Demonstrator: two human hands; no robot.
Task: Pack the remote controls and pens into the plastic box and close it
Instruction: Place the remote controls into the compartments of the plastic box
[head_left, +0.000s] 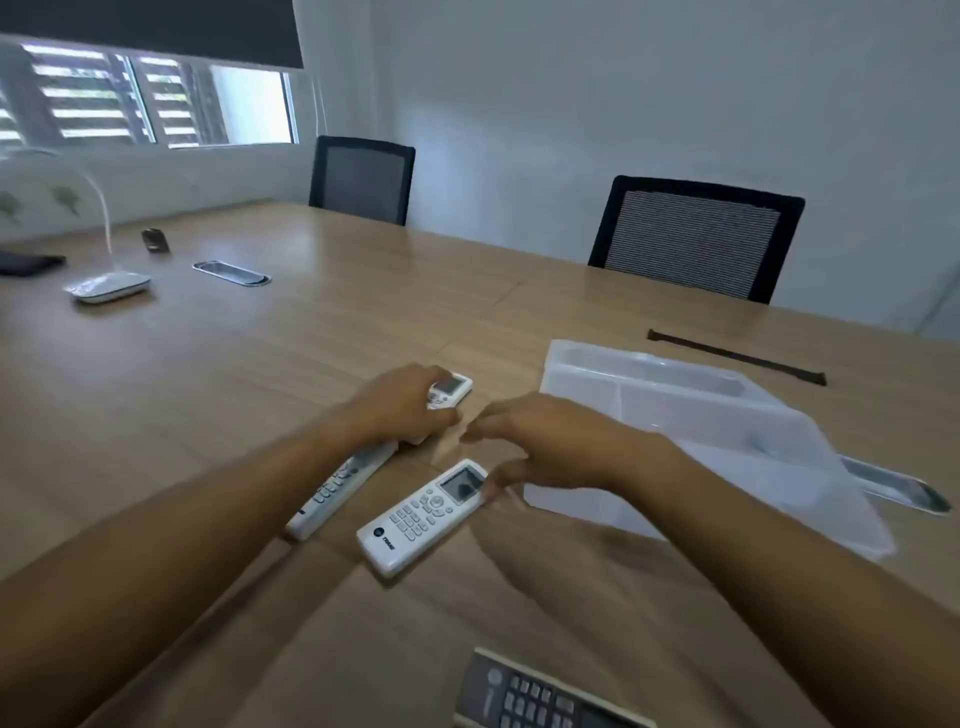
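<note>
My left hand is closed over a small white remote lying on the wooden table. Under my left wrist lies a long white remote. My right hand hovers with spread fingers just above the top end of a white remote with a screen; it holds nothing. A dark grey remote lies at the near edge. The clear plastic box stands open to the right of my hands, its lid lying beside it. No pens can be made out.
A thin dark rod lies behind the box. A white desk lamp, a metal cable slot and a small dark object sit at the far left. Two black mesh chairs stand beyond the table.
</note>
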